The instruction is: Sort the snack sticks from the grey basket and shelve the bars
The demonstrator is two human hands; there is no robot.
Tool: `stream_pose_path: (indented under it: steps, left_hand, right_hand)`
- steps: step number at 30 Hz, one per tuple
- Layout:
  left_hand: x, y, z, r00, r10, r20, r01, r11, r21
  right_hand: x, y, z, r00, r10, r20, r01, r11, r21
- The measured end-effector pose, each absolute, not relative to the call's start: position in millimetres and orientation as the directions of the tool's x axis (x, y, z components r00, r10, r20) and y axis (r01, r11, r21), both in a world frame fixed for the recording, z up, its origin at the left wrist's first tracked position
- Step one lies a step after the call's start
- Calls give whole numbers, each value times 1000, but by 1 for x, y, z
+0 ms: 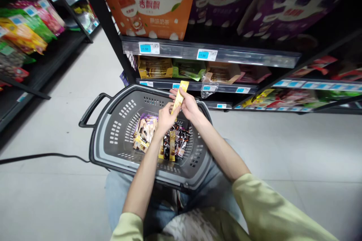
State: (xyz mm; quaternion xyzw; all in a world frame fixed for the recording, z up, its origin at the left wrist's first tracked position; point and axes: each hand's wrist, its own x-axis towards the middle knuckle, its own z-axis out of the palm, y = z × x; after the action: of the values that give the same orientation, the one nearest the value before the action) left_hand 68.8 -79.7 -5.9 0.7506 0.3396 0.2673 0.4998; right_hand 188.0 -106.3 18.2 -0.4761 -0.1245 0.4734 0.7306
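Over the basket's far side, my two hands meet on a slim yellow stick packet (180, 96). The fingers of my left hand (166, 119) pinch its lower end. My right hand (190, 106) supports it from behind, with the thumb across its front and the fingers stretched out behind it. Beneath them is a grey shopping basket (113, 150), tipped in view, with a black handle. Inside, pale and yellow stick packets (145, 130) lie on the left, and dark-wrapped packets (182, 143) on the right. Another yellow stick packet (172, 145) lies among the dark ones. My left forearm hides part of the contents.
Ahead, a low shelf holds open display boxes (155, 68) of stick packets. Above it, an orange carton (147, 11) and purple cartons (223, 3) stand on a shelf with price tags. Bagged snacks (25, 34) fill a rack at left. A black strap (48, 155) crosses the floor.
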Motion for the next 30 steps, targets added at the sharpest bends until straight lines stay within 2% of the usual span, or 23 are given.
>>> stream_pose_path:
  steps: [5, 13, 20, 30]
  left_hand:
    - [73, -78, -11, 623, 780, -57, 68, 18, 998]
    - [75, -79, -12, 653, 748, -117, -19, 171, 985]
    - [75, -77, -12, 579, 806, -125, -17, 165, 986]
    - [73, -82, -11, 603, 789, -118, 47, 113, 993]
  right_hand:
    - [186, -106, 18, 515, 818, -254, -568, 103, -817]
    - [184, -105, 20, 538, 798, -273, -560, 96, -823]
    - [191, -108, 20, 541, 806, -241, -543, 115, -832]
    - [199, -109, 18, 647, 723, -243, -506, 169, -846]
